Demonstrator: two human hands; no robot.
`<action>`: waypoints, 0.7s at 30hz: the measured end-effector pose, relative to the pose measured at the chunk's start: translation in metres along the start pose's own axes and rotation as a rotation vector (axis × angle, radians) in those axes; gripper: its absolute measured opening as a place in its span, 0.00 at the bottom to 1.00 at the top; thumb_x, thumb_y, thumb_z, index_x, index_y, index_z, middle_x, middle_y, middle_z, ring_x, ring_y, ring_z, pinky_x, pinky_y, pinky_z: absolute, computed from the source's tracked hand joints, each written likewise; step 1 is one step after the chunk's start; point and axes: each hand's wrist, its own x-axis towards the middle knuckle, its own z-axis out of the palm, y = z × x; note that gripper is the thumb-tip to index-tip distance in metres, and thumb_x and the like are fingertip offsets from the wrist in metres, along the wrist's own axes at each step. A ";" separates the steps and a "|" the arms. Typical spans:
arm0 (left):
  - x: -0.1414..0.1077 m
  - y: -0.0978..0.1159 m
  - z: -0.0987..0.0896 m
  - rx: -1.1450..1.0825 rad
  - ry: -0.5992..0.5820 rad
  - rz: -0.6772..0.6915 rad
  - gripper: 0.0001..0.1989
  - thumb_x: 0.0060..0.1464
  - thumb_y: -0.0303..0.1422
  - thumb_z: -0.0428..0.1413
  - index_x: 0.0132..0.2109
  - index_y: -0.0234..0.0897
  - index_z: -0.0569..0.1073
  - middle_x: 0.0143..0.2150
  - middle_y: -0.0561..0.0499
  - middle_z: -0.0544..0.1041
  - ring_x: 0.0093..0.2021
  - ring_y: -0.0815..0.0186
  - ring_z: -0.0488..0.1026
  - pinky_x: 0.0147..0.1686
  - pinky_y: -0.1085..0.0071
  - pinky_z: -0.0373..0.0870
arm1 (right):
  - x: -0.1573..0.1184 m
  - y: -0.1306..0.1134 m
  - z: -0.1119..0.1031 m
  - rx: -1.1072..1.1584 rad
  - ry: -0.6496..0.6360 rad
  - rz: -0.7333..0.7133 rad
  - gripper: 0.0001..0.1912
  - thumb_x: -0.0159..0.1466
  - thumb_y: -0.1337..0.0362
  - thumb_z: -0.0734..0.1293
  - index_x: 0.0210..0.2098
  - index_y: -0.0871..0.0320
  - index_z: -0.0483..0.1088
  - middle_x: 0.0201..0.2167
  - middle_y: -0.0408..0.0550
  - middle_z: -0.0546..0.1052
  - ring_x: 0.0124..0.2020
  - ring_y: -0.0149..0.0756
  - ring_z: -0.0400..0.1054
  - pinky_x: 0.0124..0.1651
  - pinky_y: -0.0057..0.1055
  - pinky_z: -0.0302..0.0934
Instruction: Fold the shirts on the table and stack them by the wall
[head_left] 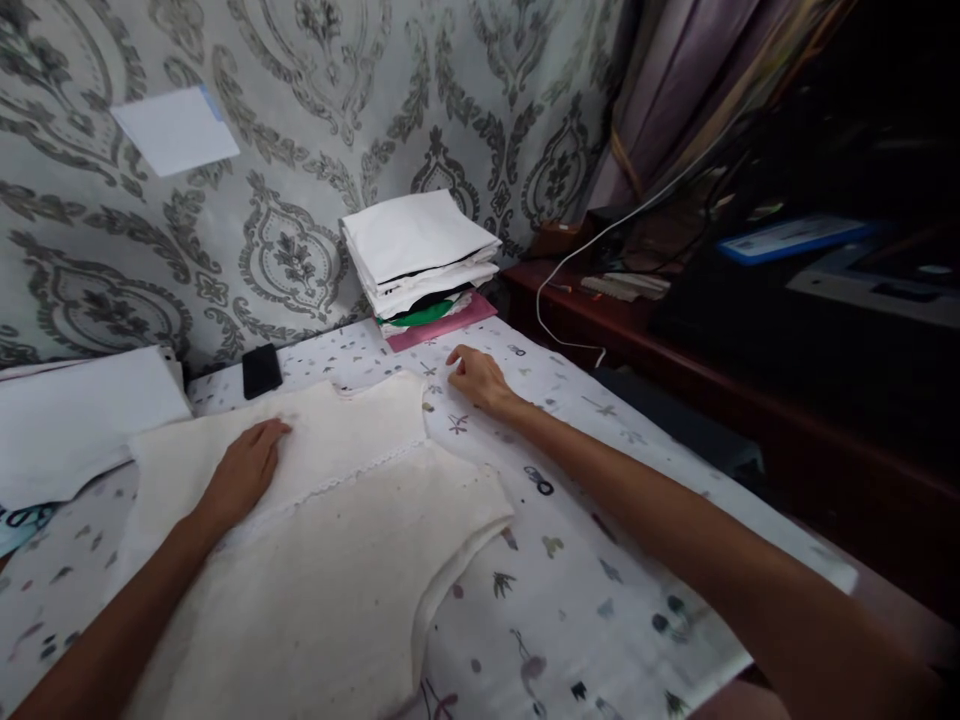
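A cream sleeveless garment (pixel 300 560) with a lace trim line across it lies spread on the patterned sheet (pixel 540 590). My left hand (pixel 244 468) rests flat on its upper part, fingers stretched out. Just beyond the garment's right side, my right hand (pixel 480 378) is over the sheet. Its fingers are loosely bent, with a gap between thumb and forefinger, and I see nothing in it. Behind that hand stands a stack of folded white cloths (pixel 420 240), with green and pink fabric at its bottom.
A black phone (pixel 261 371) lies near the wall side. More white cloth (pixel 82 420) is piled at the left. A dark red wooden desk (pixel 750 400) runs along the right, with a white cable (pixel 559 270) hanging over it. Patterned curtain fabric (pixel 292 230) covers the back.
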 end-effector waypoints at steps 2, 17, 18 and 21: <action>0.001 0.001 -0.001 0.008 -0.012 -0.009 0.18 0.61 0.32 0.41 0.53 0.38 0.70 0.55 0.41 0.74 0.55 0.53 0.71 0.56 0.52 0.69 | -0.004 0.002 0.000 -0.003 -0.058 -0.008 0.08 0.57 0.69 0.64 0.36 0.55 0.73 0.32 0.45 0.78 0.35 0.37 0.69 0.36 0.30 0.58; -0.012 0.012 -0.006 0.058 -0.045 -0.041 0.19 0.60 0.33 0.42 0.54 0.37 0.70 0.57 0.39 0.74 0.56 0.50 0.71 0.55 0.50 0.69 | 0.001 -0.012 0.025 -0.066 -0.046 -0.008 0.06 0.57 0.69 0.64 0.25 0.55 0.71 0.30 0.47 0.78 0.35 0.39 0.69 0.36 0.31 0.57; -0.013 0.003 -0.008 0.119 -0.048 -0.107 0.20 0.59 0.32 0.42 0.54 0.36 0.70 0.56 0.38 0.74 0.54 0.48 0.72 0.53 0.47 0.69 | 0.000 -0.012 0.026 -0.071 -0.041 -0.013 0.06 0.57 0.69 0.64 0.25 0.56 0.71 0.30 0.47 0.78 0.35 0.39 0.69 0.36 0.31 0.57; -0.012 0.002 -0.016 0.234 -0.073 -0.209 0.21 0.58 0.31 0.42 0.54 0.33 0.70 0.55 0.34 0.74 0.52 0.42 0.72 0.50 0.42 0.69 | 0.000 -0.012 0.027 -0.086 -0.031 -0.034 0.06 0.57 0.70 0.64 0.25 0.56 0.71 0.29 0.47 0.77 0.33 0.38 0.68 0.36 0.31 0.56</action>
